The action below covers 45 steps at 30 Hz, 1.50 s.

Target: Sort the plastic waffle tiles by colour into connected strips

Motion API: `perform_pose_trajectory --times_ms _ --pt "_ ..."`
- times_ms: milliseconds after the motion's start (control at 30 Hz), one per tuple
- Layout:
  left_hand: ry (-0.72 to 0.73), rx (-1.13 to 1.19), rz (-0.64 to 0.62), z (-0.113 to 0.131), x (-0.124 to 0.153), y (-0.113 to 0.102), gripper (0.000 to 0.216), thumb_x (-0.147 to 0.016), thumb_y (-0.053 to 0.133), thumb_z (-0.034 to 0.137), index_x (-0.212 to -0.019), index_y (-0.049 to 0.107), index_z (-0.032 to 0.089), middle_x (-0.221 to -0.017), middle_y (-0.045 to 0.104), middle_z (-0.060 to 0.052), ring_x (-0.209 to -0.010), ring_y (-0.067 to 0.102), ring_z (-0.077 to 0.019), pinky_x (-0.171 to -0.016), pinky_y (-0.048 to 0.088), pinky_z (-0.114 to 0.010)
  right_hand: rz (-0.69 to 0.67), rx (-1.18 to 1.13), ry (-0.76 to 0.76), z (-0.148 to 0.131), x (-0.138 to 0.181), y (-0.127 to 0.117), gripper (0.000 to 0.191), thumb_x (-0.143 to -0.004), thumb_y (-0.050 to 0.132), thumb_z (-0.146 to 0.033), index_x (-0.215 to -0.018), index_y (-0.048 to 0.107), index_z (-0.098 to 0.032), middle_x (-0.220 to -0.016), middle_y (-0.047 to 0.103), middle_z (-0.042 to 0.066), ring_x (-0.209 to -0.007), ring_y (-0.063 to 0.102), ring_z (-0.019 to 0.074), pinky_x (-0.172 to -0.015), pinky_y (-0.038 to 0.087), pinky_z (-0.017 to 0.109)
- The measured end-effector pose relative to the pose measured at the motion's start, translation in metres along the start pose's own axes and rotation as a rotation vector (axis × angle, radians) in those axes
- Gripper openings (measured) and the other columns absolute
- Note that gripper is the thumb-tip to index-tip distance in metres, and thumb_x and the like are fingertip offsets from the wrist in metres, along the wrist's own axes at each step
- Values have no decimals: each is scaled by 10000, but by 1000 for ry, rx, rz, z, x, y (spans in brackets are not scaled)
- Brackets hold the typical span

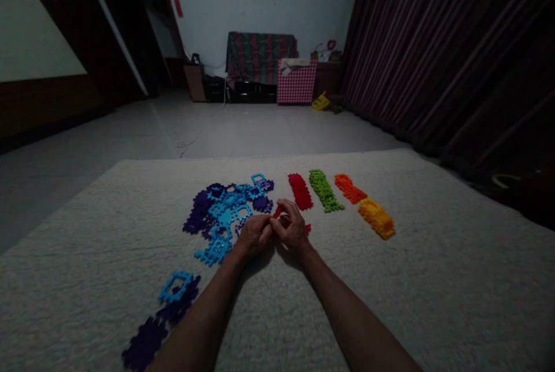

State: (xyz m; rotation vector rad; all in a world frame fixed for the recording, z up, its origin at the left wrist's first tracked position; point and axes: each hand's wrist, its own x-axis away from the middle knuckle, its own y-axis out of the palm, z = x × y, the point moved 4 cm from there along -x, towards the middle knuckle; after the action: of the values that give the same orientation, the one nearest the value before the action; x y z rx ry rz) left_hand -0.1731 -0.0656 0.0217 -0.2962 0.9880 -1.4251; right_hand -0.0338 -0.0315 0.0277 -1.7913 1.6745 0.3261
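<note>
Left hand point(255, 234) and right hand point(291, 225) touching, together pinching small red pieces point(277, 212), on cream rug point(433, 279), just right of blue-purple pile point(225, 210), red stack point(300, 191) just beyond.

A small red plastic piece point(278, 212) sits pinched between the fingertips of both hands, raised just above the pale blanket point(433, 279); only its upper left edge shows past the fingers, the rest hidden, so its full shape cannot be told. A second bit of red point(307, 228) peeks out beside the right hand, low against the blanket. Both lie just in front of the flat red strip point(300, 191) of joined pieces, near it but apart.
</note>
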Motion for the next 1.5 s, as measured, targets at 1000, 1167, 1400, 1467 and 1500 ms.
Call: perform_pose_trajectory --times_ms 1000,1167,1400,1467,1500 --pt "-50 86 92 -8 -1 0 231 -827 571 192 -1010 712 186 -985 751 -66 -923 687 -191 -844 534 -325 137 716 318 63 -22 -62 383 -793 640 -449 -985 677 -120 -953 632 147 -899 586 263 -862 459 371" --pt "-39 81 88 -7 -1 0 226 -817 585 172 -1004 712 170 -954 749 -72 -898 684 -193 -832 539 -333 139 706 320 60 -22 -61 455 -811 630 -470 -1061 660 -91 -1008 627 171 -958 588 288 -874 465 387" --pt "-51 88 90 -8 -2 -1 227 -815 600 175 -1012 713 174 -973 751 -67 -895 689 -188 -842 541 -328 166 685 300 58 -21 -61 468 -813 630 -424 -1146 630 -96 -1082 601 176 -1006 581 291 -878 479 397" --pt "-49 90 93 -7 -1 0 228 -818 597 180 -1015 713 176 -973 752 -66 -897 690 -188 -842 540 -327 188 673 272 57 -20 -61 446 -812 624 -413 -1139 629 -110 -1083 595 167 -1012 575 287 -875 483 400" --pt "-49 92 94 -8 -1 0 230 -820 594 182 -1016 713 175 -970 753 -65 -898 691 -189 -840 541 -326 206 661 258 56 -18 -61 431 -818 612 -409 -1137 628 -119 -1085 590 163 -1013 571 282 -867 487 399"
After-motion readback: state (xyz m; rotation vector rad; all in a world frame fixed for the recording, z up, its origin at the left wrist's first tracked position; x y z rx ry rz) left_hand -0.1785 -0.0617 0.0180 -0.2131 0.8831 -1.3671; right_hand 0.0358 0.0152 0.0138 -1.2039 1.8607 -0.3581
